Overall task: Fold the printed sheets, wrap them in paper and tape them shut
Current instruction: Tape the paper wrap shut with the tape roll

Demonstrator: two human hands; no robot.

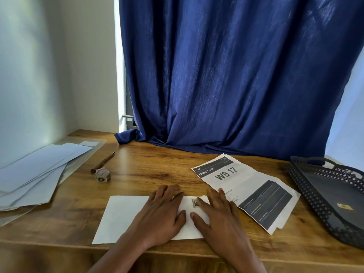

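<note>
table (pixel 157 170): grained wood | curtain (pixel 236 75): blue cloth | basket (pixel 307 194): perforated plastic | wrap (pixel 122 215): matt paper

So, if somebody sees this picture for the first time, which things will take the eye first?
First the big blue curtain, which hangs behind the wooden table and fills the upper half. Then the left hand and right hand, flat on a white wrapped packet at the near edge, by a small piece of tape. Right of them lies a printed sheet marked WS 17.
</note>
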